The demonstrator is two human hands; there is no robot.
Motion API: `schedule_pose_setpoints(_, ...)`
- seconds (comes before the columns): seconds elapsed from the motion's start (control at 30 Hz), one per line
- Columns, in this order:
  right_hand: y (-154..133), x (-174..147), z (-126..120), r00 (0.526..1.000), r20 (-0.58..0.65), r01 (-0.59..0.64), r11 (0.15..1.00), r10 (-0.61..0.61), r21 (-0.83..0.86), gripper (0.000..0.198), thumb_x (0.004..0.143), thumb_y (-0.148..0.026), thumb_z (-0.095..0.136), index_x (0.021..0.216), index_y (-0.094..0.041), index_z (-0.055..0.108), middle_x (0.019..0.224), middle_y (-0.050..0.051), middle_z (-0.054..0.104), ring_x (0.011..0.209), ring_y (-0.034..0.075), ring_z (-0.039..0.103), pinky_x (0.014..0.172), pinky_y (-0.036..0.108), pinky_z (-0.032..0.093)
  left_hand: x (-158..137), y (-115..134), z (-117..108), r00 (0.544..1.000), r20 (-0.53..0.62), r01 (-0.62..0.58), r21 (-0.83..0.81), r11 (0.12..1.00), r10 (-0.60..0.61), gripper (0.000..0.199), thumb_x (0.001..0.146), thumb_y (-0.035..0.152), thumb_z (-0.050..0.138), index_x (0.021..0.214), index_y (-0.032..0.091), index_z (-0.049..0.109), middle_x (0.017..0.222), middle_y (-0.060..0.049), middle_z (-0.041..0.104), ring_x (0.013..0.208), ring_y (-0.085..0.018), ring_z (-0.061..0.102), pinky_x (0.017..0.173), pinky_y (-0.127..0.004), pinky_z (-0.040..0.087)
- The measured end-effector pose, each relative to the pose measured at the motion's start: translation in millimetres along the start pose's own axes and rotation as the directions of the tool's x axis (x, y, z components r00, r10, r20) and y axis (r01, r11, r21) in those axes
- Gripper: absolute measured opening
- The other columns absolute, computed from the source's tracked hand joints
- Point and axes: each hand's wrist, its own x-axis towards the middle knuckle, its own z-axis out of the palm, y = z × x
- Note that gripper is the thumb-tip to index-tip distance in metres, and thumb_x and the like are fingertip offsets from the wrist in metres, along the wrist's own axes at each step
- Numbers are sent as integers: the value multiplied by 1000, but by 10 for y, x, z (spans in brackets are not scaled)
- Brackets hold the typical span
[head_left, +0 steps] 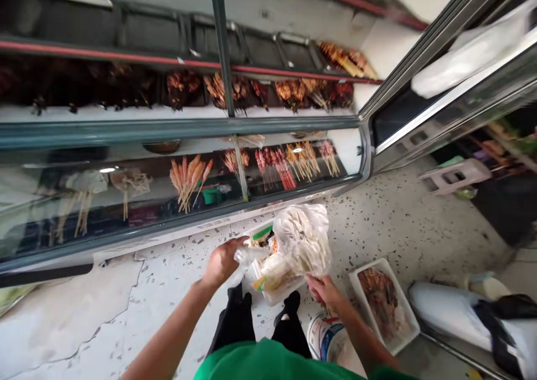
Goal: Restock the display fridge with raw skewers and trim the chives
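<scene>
A clear plastic bag of pale food, perhaps skewers, is gripped at its lower edge by my right hand. The fingers of my left hand are closed on a crumpled clear plastic bag. Below both hands a white tub stands on the floor between my feet and the display case. Wrapped food packs and something with a green edge lie in it. The larger bag covers part of the tub.
A glass display case with several groups of skewers runs across the front. To the right are a white tray of brown food and a large white sack. A bucket stands by my right leg.
</scene>
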Motion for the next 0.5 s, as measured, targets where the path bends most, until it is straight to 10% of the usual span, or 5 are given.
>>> schedule_pose_setpoints(0.2,-1023,-945,782,964,225,92,974,-139,206,56,69,-56,67,54,-21,26,45,-12,18,35,1,12,36,21,7,-116,701,-875,949,-144,-293,-84,952,279,48,68,15,51,115,20,62,113,-8,65,108,-23,58,95,-36,45)
schedule_pose_setpoints(0.5,-1494,-1628,1477,823,517,148,967,-237,208,50,72,-45,70,58,-20,29,44,-13,21,34,0,11,36,19,6,-767,1385,-1334,902,-418,-43,-334,941,-108,27,65,20,58,88,12,69,82,-8,69,82,-23,63,80,-31,47)
